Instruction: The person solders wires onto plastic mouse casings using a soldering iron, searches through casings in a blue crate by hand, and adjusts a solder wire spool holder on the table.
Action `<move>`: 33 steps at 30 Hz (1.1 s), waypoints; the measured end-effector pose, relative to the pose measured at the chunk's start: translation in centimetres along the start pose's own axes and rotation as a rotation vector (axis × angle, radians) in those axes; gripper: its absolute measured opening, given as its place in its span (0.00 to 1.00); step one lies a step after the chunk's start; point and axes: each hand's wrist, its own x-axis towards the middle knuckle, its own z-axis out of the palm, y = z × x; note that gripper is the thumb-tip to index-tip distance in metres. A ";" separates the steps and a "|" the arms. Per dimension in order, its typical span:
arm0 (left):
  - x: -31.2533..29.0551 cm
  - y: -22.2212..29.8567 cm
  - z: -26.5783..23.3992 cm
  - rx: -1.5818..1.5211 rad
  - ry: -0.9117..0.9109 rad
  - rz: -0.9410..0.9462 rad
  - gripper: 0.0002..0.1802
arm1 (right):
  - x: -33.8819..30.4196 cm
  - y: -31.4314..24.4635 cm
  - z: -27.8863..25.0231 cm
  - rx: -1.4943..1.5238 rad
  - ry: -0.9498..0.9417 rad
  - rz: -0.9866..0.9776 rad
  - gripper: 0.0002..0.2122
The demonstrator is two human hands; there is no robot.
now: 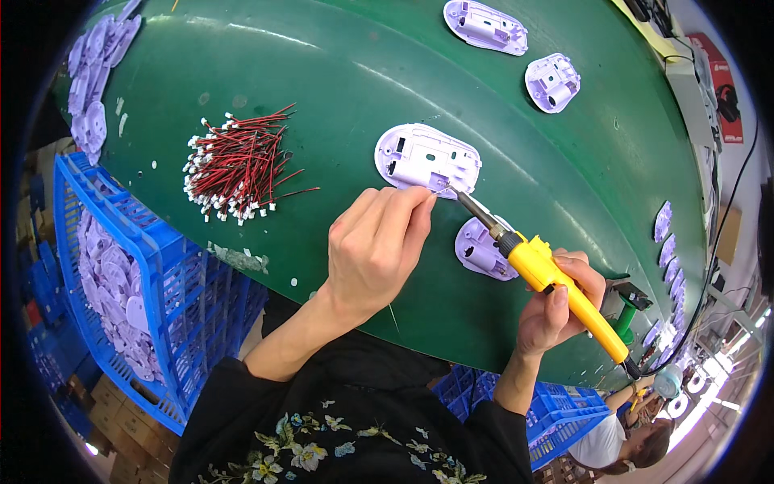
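Note:
In my right hand (558, 302) is a yellow soldering iron (556, 282), its metal tip pointing up and left. The tip meets the lower right edge of a pale purple plastic housing (415, 152), which lies with its inner side up on the green table. My left hand (379, 234) is closed in a pinch at that same edge, holding a thin wire (441, 190) close to the tip. A fine strand shows below this hand too. Just under the iron's barrel lies a second purple housing (481, 248), partly covered by the iron.
Left of my hands lies a pile of red and black wires with white connectors (242, 165). Two more housings (488, 28) rest at the far side. A blue crate (153, 266) of purple parts stands at left. A green spool (626, 319) and the iron's black cable (726, 218) are at right.

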 end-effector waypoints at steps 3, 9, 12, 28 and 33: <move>0.1 0.1 0.0 0.017 -0.012 0.014 0.07 | 0.0 0.0 0.0 -0.001 0.010 0.007 0.14; 0.2 0.3 -0.4 0.017 -0.036 0.008 0.06 | 0.0 0.1 0.0 0.009 -0.003 0.002 0.15; -0.4 0.8 -1.3 -0.243 0.001 -0.199 0.05 | 0.1 0.0 0.1 0.011 -0.007 -0.007 0.15; -2.9 -1.2 -10.2 -0.865 -0.147 -0.619 0.05 | 0.1 -0.7 0.3 0.038 0.015 0.027 0.14; -2.5 -2.1 -9.8 -0.876 -0.191 -0.609 0.09 | -0.1 -0.7 0.3 0.016 0.018 0.032 0.14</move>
